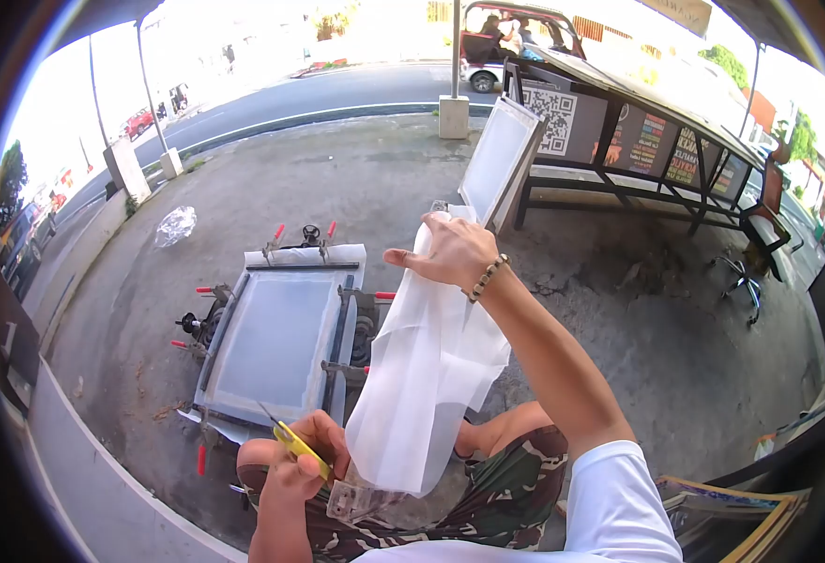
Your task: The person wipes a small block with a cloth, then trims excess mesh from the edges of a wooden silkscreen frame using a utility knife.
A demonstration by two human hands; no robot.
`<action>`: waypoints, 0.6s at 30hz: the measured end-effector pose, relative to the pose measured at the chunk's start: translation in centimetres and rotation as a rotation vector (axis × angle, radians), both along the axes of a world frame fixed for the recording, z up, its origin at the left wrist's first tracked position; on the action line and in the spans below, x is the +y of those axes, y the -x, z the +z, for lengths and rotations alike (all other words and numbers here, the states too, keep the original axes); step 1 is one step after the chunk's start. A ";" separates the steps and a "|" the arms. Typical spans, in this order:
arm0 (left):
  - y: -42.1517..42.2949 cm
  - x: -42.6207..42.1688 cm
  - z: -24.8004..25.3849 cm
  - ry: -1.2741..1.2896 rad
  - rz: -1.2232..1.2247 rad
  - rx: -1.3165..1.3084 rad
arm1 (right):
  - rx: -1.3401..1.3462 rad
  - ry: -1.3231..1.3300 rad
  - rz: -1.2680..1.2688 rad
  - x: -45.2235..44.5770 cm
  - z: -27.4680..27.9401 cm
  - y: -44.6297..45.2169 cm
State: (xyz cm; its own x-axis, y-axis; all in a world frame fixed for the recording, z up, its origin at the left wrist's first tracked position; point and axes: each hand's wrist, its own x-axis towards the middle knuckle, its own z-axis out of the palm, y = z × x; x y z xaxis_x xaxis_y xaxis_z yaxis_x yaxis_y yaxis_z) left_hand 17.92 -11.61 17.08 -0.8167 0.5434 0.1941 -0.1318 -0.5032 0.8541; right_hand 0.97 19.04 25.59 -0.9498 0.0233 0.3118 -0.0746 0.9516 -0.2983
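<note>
A length of sheer white mesh cloth (412, 375) hangs in soft, lengthwise folds, narrow at its upper end and flaring to a loose, rounded lower edge. The yellow cutter (302, 448) has a smooth, slim body and a thin blade angled up and away.

The right hand (455, 249) reaches forward, palm down, thumb spread wide; its fingers rest over the cloth's upper end, though whether they grip it I cannot tell. The left hand (309, 460) is bent in close, fingers closed around the cutter.

The cloth runs from beneath the right hand back toward the person's lap, its lower part just beside the left hand. Left of it, a rectangular frame (272, 328) carries taut, pale mesh, gripped around its sides by metal clamps with red handles (201, 460). Rough grey concrete (619, 357) spreads beneath.
</note>
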 end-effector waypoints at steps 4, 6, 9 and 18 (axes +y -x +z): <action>2.1 -0.6 1.0 0.053 0.041 0.012 | 0.091 0.180 0.110 2.0 -0.8 1.2; 3.5 -1.1 0.6 0.073 0.122 0.056 | 0.038 0.424 0.128 3.6 -0.4 0.6; 5.5 -0.6 1.5 0.241 0.217 0.055 | 0.009 0.809 0.177 5.7 -2.7 0.3; 10.8 7.1 5.0 0.540 0.274 0.009 | 0.044 1.038 0.303 5.1 -5.1 0.6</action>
